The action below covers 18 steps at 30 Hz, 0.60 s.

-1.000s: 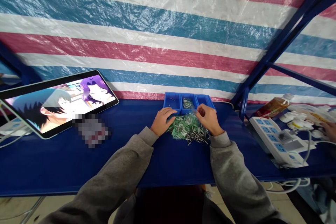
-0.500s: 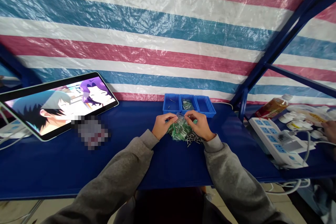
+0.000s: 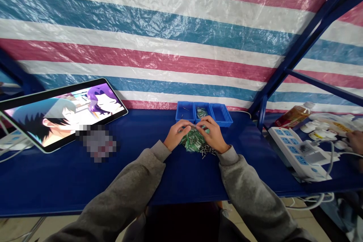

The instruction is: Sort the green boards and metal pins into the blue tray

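Note:
My left hand (image 3: pixel 176 135) and my right hand (image 3: pixel 213 134) meet at the fingertips over a pile of small green packets (image 3: pixel 193 141). Between them is a bit of clear plastic bag (image 3: pixel 193 125), pinched by both hands and mostly hidden by the fingers. Loose dark metal pins (image 3: pixel 208 152) lie at the pile's right side, by my right wrist. Just behind the hands stands a blue tray (image 3: pixel 221 115) with three compartments; the left one has a few thin pieces, the middle one holds packets.
At the left, a tablet (image 3: pixel 65 113) leans beside a pixelated item (image 3: pixel 100 144). On the right are a power strip (image 3: pixel 297 155), a bottle (image 3: pixel 295 115), white items (image 3: pixel 323 130) and another person's hand (image 3: pixel 355 141). A striped sheet (image 3: pixel 170 56) hangs behind.
My fingertips have drawn closer together, and less of the clear bag shows. My right hand has shifted slightly left and up. The picture on the tablet has changed a little.

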Each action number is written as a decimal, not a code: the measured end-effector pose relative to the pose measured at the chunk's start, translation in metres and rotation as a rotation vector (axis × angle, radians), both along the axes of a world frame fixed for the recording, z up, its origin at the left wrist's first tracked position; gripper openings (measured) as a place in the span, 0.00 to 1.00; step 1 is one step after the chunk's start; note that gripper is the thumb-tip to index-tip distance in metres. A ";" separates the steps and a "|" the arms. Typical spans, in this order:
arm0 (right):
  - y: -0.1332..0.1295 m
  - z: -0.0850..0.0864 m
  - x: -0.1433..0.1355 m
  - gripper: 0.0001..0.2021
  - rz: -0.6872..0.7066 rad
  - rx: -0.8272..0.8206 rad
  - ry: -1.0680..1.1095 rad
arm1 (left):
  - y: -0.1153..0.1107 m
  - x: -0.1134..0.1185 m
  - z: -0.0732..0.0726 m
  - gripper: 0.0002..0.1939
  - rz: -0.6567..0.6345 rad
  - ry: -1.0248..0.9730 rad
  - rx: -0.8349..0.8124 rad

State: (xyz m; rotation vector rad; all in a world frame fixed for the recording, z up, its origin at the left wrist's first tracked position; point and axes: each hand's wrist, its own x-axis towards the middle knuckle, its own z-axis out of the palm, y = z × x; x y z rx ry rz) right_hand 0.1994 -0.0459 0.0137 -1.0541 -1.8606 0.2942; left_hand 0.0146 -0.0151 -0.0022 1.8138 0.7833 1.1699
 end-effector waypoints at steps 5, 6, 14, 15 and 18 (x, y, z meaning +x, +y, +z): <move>-0.001 0.000 -0.003 0.09 0.052 -0.092 0.025 | -0.001 -0.001 -0.001 0.17 0.010 0.022 -0.024; -0.002 -0.001 -0.003 0.09 0.063 -0.100 0.035 | -0.001 -0.001 -0.001 0.17 0.006 0.002 -0.047; -0.002 -0.008 -0.002 0.16 0.125 0.099 -0.047 | 0.001 -0.001 0.005 0.15 -0.025 -0.159 -0.257; -0.001 -0.010 -0.002 0.16 0.126 0.131 -0.058 | 0.001 -0.001 0.006 0.15 -0.035 -0.157 -0.267; 0.002 -0.014 -0.002 0.13 0.117 0.186 -0.058 | -0.001 0.000 0.007 0.16 -0.077 -0.146 -0.298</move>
